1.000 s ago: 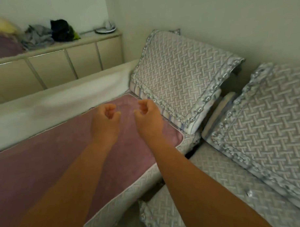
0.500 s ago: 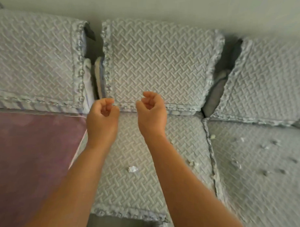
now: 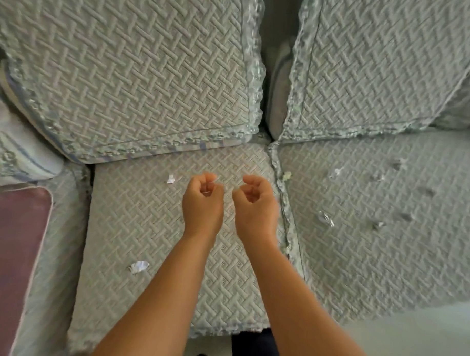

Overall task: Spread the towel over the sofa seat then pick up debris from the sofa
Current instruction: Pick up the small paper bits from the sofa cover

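**Towel down, scraps yet to be gathered**

Though only a corner shows, purple towel lying flat on the far-left seat, so spreading judged done or nearly so. Debris untouched as far as visible: one crumpled white scrap near the front of the middle seat cushion, a smaller white scrap near its back edge, just left of the hands, and a scatter of small bits across the right seat cushion, some blurred. Pale fluff caught at the seam between the two seats.

Left hand and right hand hovering side by side over the middle seat, apart from each other, fingers curled loosely inward toward the palms; nothing clearly held, though cannot tell for certain what sits inside the curl. Picking judged not yet begun.

Plenty of open cushion around both hands. Back cushions rising close behind; dark gap between them, a likely trap for scraps nudged backward. Front edge of the seat near the forearms, floor below.
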`<state>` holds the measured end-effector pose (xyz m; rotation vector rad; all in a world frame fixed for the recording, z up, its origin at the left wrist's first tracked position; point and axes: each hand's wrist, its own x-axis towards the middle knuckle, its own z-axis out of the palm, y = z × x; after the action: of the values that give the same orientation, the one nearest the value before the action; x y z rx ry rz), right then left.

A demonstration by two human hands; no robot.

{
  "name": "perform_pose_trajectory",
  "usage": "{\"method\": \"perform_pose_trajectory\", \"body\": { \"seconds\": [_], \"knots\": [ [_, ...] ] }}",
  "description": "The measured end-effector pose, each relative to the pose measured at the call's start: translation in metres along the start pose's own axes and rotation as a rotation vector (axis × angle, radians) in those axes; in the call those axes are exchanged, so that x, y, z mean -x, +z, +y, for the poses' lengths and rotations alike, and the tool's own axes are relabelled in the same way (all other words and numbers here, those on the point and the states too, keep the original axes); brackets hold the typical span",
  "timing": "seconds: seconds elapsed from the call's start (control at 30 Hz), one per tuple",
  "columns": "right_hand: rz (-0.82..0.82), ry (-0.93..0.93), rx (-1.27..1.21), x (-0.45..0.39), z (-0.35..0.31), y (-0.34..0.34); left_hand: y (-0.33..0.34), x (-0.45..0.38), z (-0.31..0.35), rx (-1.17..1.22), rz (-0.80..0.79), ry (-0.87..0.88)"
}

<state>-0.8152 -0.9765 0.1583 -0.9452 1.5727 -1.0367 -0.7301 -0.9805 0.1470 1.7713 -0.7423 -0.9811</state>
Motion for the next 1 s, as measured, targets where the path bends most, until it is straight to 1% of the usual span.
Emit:
{"method": "perform_pose_trajectory", "body": {
  "seconds": [0.1, 0.2, 0.27, 0.43, 0.53, 0.6, 0.7, 0.87, 0.93, 1.0],
  "knots": [
    [-0.015, 0.043, 0.046, -0.034, 0.019, -0.012, 0.026, -0.013, -0.017, -0.039, 0.037, -0.045],
    [-0.054, 0.099, 0.121, -0.057, 0.046, -0.005, 0.027, -0.03, -0.046, -0.087, 0.089, -0.119],
    [-0.145, 0.132, 0.199, -0.063, 0.065, 0.011, 0.019, -0.04, -0.069, -0.117, 0.123, -0.158],
    [-0.396, 0.092, 0.391, -0.075, 0.113, 0.069, -0.014, -0.072, -0.13, -0.248, 0.259, -0.198],
    [-0.492, 0.065, 0.492, -0.089, 0.136, 0.099, -0.035, -0.094, -0.16, -0.345, 0.28, -0.22],
    [-0.534, 0.019, 0.559, -0.101, 0.148, 0.117, -0.045, -0.108, -0.176, -0.377, 0.259, -0.21],
    [-0.539, -0.028, 0.629, -0.128, 0.163, 0.152, -0.057, -0.143, -0.196, -0.413, 0.198, -0.141],
    [-0.427, -0.152, 0.815, -0.178, 0.187, 0.188, -0.054, -0.221, -0.206, -0.562, 0.084, 0.11],
    [-0.37, -0.145, 0.861, -0.191, 0.199, 0.193, -0.05, -0.254, -0.213, -0.674, 0.018, 0.154],
    [-0.334, -0.101, 0.905, -0.197, 0.213, 0.191, -0.043, -0.277, -0.222, -0.782, -0.078, 0.157]
  ]
}}
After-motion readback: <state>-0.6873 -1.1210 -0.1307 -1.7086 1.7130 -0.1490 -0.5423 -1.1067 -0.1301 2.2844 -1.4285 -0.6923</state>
